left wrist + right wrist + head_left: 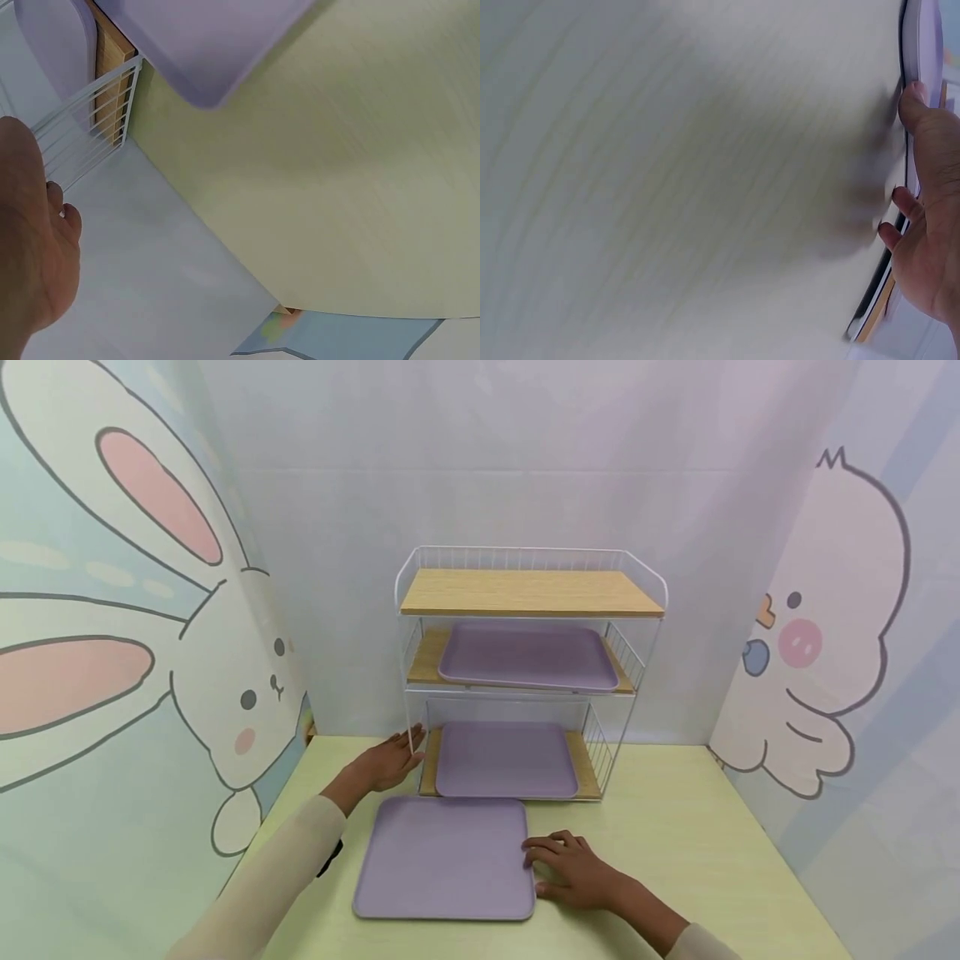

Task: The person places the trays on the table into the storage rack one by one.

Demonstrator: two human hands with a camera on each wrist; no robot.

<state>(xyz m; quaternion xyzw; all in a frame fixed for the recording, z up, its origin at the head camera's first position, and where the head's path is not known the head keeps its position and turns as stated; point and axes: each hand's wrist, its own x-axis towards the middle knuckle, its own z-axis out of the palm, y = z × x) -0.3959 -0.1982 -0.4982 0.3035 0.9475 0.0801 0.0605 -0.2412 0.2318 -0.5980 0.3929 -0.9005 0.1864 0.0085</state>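
Note:
A white wire rack with wooden shelves (532, 592) stands at the back of the table. My left hand (386, 762) lies against the wire side at the rack's lower left, its fingers stretched out. In front of the rack, a purple tray (446, 860) lies flat on the table, its far edge close to the rack's base. At that tray's right edge is my right hand (577, 870), with fingers slightly bent and touching the rim. The right wrist view shows the thumb (915, 109) against the tray's edge.
One purple tray (528, 656) lies on the rack's middle shelf, and another purple tray (506, 760) on the bottom shelf. The pale yellow table (675, 843) meets a light curtain (337, 610) printed with cartoon animals behind and at both sides.

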